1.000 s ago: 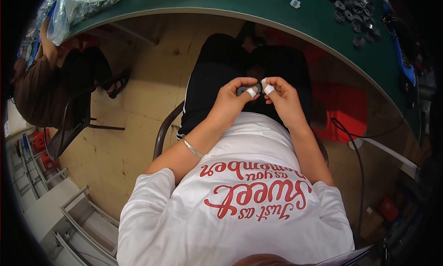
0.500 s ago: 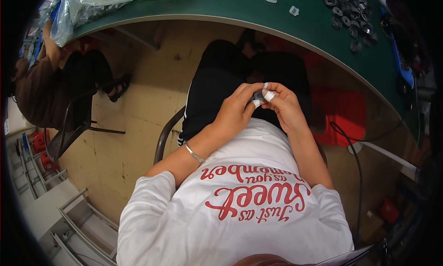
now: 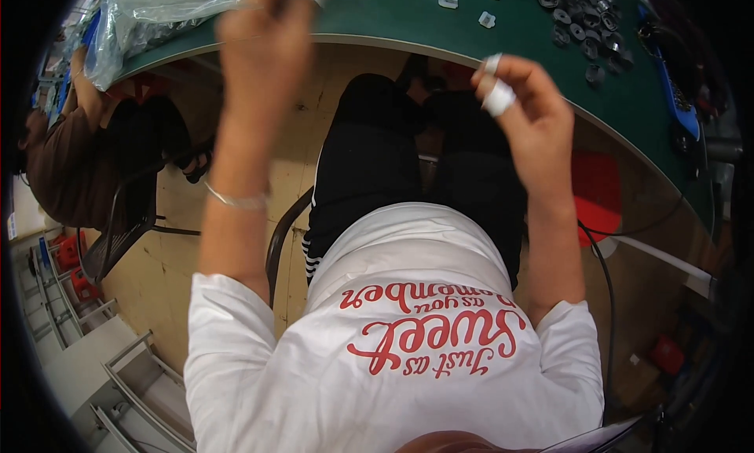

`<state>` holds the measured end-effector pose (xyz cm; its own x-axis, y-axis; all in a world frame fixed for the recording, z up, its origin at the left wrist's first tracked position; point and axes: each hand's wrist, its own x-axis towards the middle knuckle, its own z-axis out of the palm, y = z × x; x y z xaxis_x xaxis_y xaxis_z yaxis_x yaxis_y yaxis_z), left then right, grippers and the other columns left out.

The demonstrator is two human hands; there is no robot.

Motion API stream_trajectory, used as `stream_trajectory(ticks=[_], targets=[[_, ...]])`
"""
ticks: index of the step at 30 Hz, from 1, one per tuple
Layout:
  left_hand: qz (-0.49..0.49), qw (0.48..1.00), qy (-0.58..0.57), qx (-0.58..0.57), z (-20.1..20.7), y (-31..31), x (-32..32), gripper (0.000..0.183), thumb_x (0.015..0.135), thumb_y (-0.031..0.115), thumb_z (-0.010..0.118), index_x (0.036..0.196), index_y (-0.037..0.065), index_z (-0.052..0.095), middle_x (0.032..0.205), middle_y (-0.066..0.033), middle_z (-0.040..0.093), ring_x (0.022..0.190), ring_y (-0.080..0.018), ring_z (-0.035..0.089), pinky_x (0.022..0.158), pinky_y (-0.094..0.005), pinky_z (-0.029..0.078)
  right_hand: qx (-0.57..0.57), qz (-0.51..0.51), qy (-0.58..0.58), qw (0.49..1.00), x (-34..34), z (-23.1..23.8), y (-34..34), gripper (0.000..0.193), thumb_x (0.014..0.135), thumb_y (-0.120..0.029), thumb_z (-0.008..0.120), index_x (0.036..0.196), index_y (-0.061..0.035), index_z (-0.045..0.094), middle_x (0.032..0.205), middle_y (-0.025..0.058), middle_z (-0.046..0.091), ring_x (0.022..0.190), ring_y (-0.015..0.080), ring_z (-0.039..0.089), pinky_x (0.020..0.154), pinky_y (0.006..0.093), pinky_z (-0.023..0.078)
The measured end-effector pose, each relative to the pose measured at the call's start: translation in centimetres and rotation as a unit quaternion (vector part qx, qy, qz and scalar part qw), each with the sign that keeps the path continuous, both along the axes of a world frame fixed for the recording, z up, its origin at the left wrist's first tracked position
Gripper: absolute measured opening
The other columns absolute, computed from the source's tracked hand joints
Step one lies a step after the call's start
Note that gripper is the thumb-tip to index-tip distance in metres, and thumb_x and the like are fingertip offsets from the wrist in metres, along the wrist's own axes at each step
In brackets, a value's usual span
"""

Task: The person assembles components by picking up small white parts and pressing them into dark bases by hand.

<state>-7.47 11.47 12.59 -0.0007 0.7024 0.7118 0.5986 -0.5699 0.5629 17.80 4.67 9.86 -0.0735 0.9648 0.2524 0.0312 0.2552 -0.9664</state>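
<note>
Both hands over the table edge [image 3: 236, 45]: right hand [image 3: 530, 115] fingers curled, left hand [image 3: 263, 29] blurred, unclear.

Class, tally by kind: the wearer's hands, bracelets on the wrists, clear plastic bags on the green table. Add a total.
Hands: 2, left hand and right hand
Bracelets: 1
Clear plastic bags: 1
Total: 4
</note>
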Motion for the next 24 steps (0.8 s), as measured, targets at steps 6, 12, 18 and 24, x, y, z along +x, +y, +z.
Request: stream_trajectory(ticks=[6, 12, 18, 24], targets=[[-0.039, 0.969, -0.216, -0.112, 5.5, 3.5, -0.6, 0.034, 0.093, 0.003, 0.048, 0.124, -0.009, 0.049, 0.113, -0.0177, 0.061, 0.090, -0.0183, 0.063, 0.076, -0.0251, 0.051, 0.235, -0.200, -0.401, 0.863, 1.4, -0.6, 8.1, 0.018, 0.086, -0.010, 0.061, 0.102, -0.0033, 0.066, 0.087, 0.0082, 0.062, 0.069, 0.0209, 0.060, 0.068, 0.0319, 0.049], [-0.282, 0.663, -0.463, -0.517, -3.9, -6.0, 4.9, 0.030, 0.097, 0.020, 0.046, 0.118, 0.001, 0.056, 0.094, -0.0066, 0.063, 0.070, -0.0093, 0.054, 0.060, -0.0203, 0.045, 0.141, -0.154, -0.266, 0.941, 1.2, -0.4, 6.6, 0.012, 0.087, -0.006, 0.060, 0.097, -0.0039, 0.065, 0.092, 0.0055, 0.064, 0.076, 0.0151, 0.063, 0.068, 0.0279, 0.050], [-0.290, 0.450, -0.627, -0.566, -10.3, -9.5, 6.3, 0.034, 0.099, 0.015, 0.044, 0.121, -0.010, 0.049, 0.116, -0.0257, 0.057, 0.108, -0.0291, 0.061, 0.088, -0.0332, 0.055, -0.066, 0.010, 0.022, 0.998, -0.2, -1.2, -0.7, 0.011, 0.091, -0.002, 0.057, 0.102, 0.0001, 0.057, 0.100, 0.0061, 0.064, 0.086, 0.0111, 0.063, 0.069, 0.0227, 0.050], [-0.317, 0.368, -0.653, -0.582, -13.0, -10.4, 6.3, 0.028, 0.099, 0.018, 0.047, 0.113, -0.006, 0.054, 0.108, -0.0198, 0.061, 0.096, -0.0251, 0.065, 0.082, -0.0287, 0.057, -0.183, 0.029, 0.035, 0.982, -0.6, -6.3, -4.2, 0.013, 0.092, -0.002, 0.056, 0.104, 0.0026, 0.060, 0.101, 0.0078, 0.064, 0.086, 0.0121, 0.064, 0.071, 0.0229, 0.052]])
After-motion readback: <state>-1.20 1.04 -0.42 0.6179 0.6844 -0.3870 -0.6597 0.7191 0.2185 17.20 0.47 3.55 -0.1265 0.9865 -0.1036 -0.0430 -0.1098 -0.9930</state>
